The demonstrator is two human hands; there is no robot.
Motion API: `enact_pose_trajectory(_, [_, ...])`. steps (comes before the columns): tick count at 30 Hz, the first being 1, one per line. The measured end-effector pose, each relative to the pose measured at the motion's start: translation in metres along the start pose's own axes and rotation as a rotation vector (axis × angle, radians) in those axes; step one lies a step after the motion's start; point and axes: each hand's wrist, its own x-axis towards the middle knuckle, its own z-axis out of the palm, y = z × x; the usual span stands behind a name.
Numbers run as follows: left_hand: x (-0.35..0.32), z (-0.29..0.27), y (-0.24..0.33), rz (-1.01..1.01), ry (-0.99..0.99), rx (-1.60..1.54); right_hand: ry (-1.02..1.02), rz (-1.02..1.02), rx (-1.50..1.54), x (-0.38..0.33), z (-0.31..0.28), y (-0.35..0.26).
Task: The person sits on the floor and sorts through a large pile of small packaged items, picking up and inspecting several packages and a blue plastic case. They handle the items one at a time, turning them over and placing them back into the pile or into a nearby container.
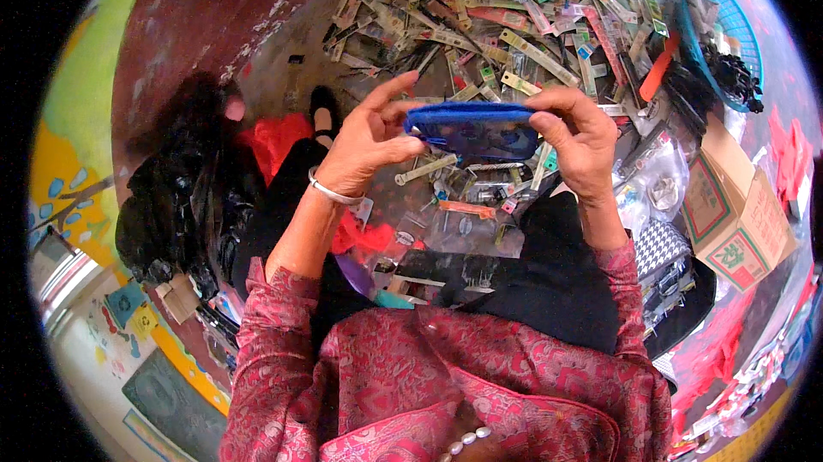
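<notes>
A small blue zip pouch (476,134) with a see-through front is held up over my lap. My right hand (579,132) pinches its right end between thumb and fingers. At the left end, my left hand (373,132) has its thumb by the lower corner, next to a small blue tab, and a finger reaching behind the edge. Its index finger stretches out free above the pouch. A light bangle circles my left wrist. Below and beyond the pouch lie many long thin packaged strips (531,52) in a loose heap; their contents are too small to make out.
A blue plastic basket (744,29) holding dark items stands at the far right. Nearer is an open cardboard box (729,205), beside a houndstooth-patterned item (656,249). Black plastic bags (184,205) and red plastic (276,143) lie to the left. A dark shoe (322,112) shows ahead.
</notes>
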Motion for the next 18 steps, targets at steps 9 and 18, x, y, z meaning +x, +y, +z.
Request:
enact_pose_trajectory(9, [-0.003, 0.021, -0.015, -0.017, -0.176, 0.679, -0.309, 0.032, -0.083, -0.003, 0.037, 0.007])
enact_pose_trajectory(18, [-0.004, 0.026, -0.021, 0.413, 0.030, 1.063, -0.348, -0.188, -0.191, 0.002, 0.024, 0.005])
